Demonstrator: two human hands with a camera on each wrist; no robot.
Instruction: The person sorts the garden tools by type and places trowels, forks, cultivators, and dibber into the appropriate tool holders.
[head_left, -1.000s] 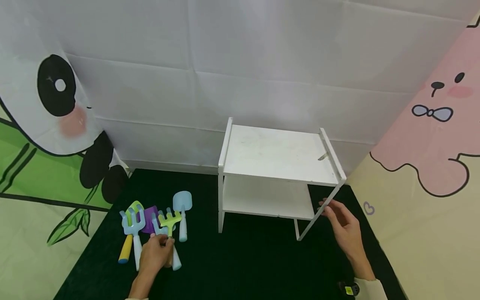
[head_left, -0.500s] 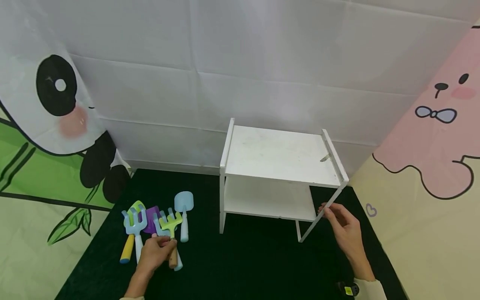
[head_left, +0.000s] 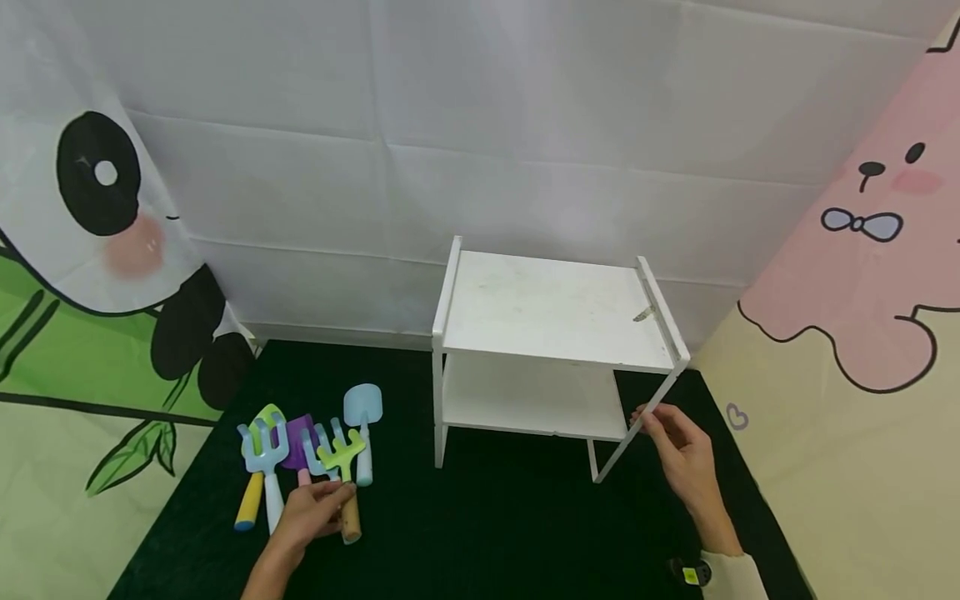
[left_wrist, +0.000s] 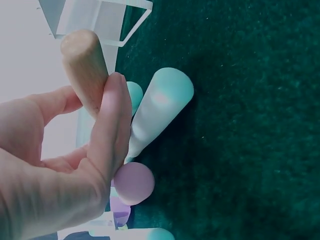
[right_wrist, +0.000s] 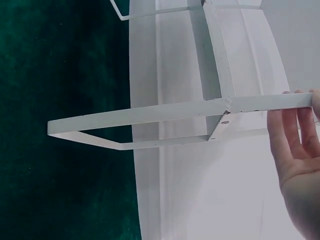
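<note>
Green rake with wooden handle: pinched at the handle end by the left hand, head lying among the other toy tools just beyond the knuckles. Head view first. Blue fork and yellow-handled tool off to the far side of that hand, purple spade ahead of it, pale blue shovel toward the shelf side. Right hand well apart from the left, fingers laid against the slanted front leg of the white shelf, steadying it on the black mat. Best lifted straight up by the handle before swinging across, so the tines clear the neighbours.

Left wrist view. Thumb and fingers curled round the wooden handle, grip sitting near its butt. Mint handle just beside the fingers, pink handle end below them, both apparently free of the grip. Worth shifting the hold a little further up the wood, judging by how close to the end it sits; less wobble that way.

Right wrist view. Fingertips resting flat on the leg frame, fingers fairly straight, not wrapped round it. Enough to keep the shelf from sliding; firmer pressure likely unnecessary.
</note>
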